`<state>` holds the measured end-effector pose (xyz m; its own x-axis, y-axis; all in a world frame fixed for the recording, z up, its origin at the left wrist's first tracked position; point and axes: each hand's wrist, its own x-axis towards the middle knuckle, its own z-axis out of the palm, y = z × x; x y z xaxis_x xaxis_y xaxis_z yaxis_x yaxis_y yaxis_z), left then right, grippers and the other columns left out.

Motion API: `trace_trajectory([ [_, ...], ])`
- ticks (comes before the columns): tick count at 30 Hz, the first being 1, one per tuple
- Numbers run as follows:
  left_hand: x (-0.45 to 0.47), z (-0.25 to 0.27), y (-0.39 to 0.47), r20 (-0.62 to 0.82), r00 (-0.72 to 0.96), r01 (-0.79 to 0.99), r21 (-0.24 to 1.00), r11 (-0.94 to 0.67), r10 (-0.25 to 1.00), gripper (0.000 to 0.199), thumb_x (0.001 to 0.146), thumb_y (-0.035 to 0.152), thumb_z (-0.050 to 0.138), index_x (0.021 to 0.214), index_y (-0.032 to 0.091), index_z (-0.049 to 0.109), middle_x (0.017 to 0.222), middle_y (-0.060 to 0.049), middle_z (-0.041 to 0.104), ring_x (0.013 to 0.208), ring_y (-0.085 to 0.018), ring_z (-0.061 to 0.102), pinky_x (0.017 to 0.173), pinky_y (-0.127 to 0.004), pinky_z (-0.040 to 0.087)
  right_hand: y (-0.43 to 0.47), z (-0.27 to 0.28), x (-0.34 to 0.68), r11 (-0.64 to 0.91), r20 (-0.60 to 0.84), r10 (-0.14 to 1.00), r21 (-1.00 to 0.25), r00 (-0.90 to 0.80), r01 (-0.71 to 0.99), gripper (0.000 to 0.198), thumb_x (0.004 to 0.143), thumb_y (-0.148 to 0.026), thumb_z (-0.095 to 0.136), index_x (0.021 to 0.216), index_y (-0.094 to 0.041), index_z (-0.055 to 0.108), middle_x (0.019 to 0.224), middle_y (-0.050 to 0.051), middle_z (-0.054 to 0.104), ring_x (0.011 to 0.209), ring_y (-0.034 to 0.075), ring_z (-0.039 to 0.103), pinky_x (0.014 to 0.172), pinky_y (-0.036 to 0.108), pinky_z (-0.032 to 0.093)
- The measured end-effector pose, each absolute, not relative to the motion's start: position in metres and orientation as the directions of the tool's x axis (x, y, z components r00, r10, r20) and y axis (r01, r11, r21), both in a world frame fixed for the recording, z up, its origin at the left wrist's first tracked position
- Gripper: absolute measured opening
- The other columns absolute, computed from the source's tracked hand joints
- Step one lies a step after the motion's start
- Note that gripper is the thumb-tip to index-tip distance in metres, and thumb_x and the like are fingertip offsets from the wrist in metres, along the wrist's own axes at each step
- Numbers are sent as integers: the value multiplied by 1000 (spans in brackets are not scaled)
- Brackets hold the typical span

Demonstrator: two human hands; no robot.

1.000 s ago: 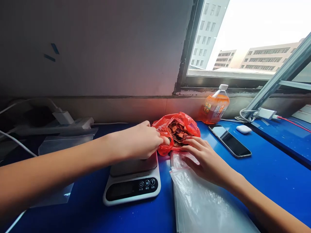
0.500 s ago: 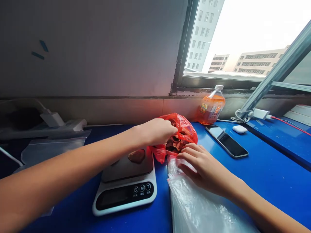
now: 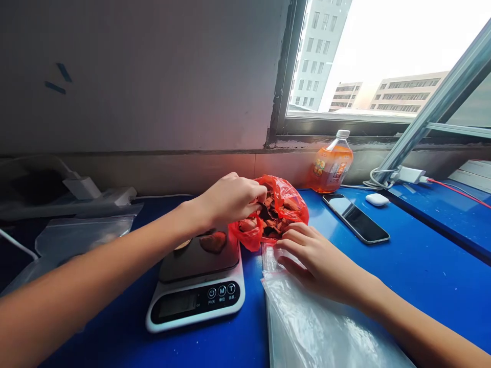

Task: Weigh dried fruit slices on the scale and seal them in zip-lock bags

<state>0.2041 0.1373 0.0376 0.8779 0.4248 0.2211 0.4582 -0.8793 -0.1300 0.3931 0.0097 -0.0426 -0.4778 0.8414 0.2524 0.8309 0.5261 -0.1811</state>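
While a window (image 3: 364, 56) lights the blue table (image 3: 418, 276), left fingers (image 3: 258, 192) pinch 1 slice (image 3: 264, 211), right fingers (image 3: 294, 247) spread.

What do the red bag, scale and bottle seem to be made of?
Red bag: thin, glossy plastic film, from its crinkles and translucency.
Scale: probably plastic, with a smooth white body; its darker plate could be metal or glass.
Bottle: likely clear plastic, from its see-through shoulder; possibly glass.

A dim grey wall (image 3: 161, 76) spreads from 9 to 12 o'clock, with two blue strips (image 3: 55, 87) on it at 10. Daylight enters through a window (image 3: 376, 41) at 2 o'clock, buildings (image 3: 406, 94) outside. Around 6 o'clock lies a blue table (image 3: 215, 345).
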Motion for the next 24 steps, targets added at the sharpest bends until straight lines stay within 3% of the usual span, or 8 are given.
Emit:
trace_trajectory([
  [5,141,40,95,452,794,462,-14,-887,406,15,89,17,53,93,18,68,93,-3,69,86,-20,64,77,-30,47,10,-45,397,570,293,809,-179,-509,802,24,99,-27,44,98,-18,66,93,8,64,98,23,53,89,42,47],
  [8,104,32,72,534,709,512,59,-857,461,14,90,19,54,94,19,68,90,0,71,81,-17,66,73,-26,48,13,-49,401,586,320,794,-173,-517,792,23,98,-29,46,100,-19,67,94,8,64,100,23,52,92,42,46],
  [13,68,1,58,605,566,628,124,-768,560,12,93,22,55,90,20,66,85,1,72,74,-14,66,73,-25,49,20,-58,404,562,352,798,-143,-489,815,20,96,-30,51,99,-20,67,94,8,64,100,24,52,93,44,45],
  [17,61,-15,52,567,607,589,151,-794,558,12,95,19,51,93,18,63,89,-2,70,82,-16,66,75,-26,50,22,-56,405,546,417,786,-123,-456,829,17,94,-31,55,99,-20,67,95,8,66,98,25,52,89,43,47],
  [21,63,-18,29,555,686,496,116,-860,470,13,95,16,51,101,14,63,92,-5,70,87,-18,64,79,-29,51,17,-47,409,555,482,756,-111,-444,825,16,93,-31,58,101,-20,66,98,9,67,97,24,55,89,42,48],
  [24,75,-21,-3,543,799,293,22,-956,257,24,98,28,51,116,15,62,109,-8,71,99,-20,64,85,-33,51,13,-44,408,568,476,752,-116,-456,815,16,92,-31,59,103,-21,66,100,8,67,98,24,55,89,41,48],
])
